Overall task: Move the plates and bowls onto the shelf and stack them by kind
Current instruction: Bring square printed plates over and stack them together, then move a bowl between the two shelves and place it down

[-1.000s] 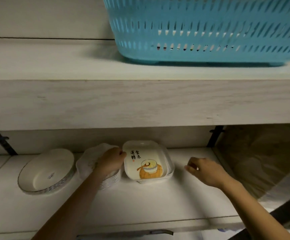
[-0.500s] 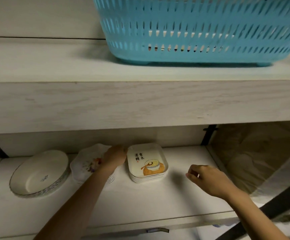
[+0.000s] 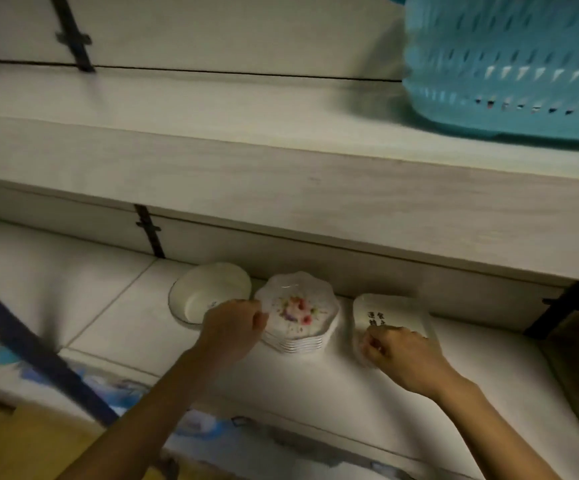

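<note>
On shelf [image 3: 315,393], left hand [image 3: 234,323], right hand [image 3: 400,353] gripping plates [image 3: 296,310]

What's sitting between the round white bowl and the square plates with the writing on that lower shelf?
A stack of flowered plates, scalloped at the rim, stands between the round bowl and the square plates, seen in the head view.

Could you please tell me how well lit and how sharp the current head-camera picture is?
Head view: dim, the lower shelf shadowed beneath the upper board; motion blur smears the blue basket and the dark bar lower left; the floral plate stack and square plates read clearly enough; left hand and right hand look soft.
</note>
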Demonstrator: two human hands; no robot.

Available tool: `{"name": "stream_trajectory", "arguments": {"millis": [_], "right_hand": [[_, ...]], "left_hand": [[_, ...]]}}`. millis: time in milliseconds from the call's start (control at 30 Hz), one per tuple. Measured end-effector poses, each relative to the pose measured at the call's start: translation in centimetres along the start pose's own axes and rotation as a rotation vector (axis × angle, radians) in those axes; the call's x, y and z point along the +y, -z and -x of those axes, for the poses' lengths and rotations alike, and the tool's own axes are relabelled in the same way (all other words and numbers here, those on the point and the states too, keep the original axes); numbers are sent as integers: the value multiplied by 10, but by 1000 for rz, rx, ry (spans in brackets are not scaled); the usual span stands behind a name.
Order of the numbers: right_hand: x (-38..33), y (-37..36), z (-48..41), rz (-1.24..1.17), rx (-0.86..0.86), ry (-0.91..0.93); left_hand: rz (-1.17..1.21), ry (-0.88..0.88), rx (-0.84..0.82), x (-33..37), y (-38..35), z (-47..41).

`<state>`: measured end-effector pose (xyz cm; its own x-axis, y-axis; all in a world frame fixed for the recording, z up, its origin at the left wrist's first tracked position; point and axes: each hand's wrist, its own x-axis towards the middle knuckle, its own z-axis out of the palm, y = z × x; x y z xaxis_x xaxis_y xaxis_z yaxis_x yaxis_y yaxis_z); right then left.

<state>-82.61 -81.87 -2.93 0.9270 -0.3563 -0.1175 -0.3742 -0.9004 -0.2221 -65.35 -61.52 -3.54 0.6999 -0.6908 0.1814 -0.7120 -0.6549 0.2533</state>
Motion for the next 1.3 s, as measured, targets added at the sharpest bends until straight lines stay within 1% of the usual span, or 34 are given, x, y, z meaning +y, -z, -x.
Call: {"name": "stream_trajectory", "arguments": {"millis": [67,200,300,400,533,600,733,833,967,1100,1200,1300], "right_hand": [[-25,-1,-12,-14,2,72],[-81,-6,-32,-48,25,224],[-128,-12,-43,-77,46,299],[-179,-21,-49,-84,69,358],[-242,-30,-53,-108,64,423],[-273,-34,-53,-112,75,430],[-337,-51,-54,-121,103,437],[-384,-67,-56,-144,101,431],[-444,-79,-60,-161,79,456],[-497,-86,-70,-159,53,528],[-534,-90,-85,-133,44,553],[-570,-94,-108,-111,42,582]], "left_hand": [[-15,48,30,-24,11,16],[-86,195,19,-70,32,50],[-107,260,14,-106,52,76],[-110,312,59,-144,74,101],[-61,350,77,-193,98,131],[-33,335,78,-220,106,145],[-71,281,62,-280,127,176],[-95,292,49,-328,139,198],[-98,349,41,-381,154,220],[-84,370,48,-422,172,231],[-85,386,9,-451,181,232],[-119,383,34,-484,189,228]]}}
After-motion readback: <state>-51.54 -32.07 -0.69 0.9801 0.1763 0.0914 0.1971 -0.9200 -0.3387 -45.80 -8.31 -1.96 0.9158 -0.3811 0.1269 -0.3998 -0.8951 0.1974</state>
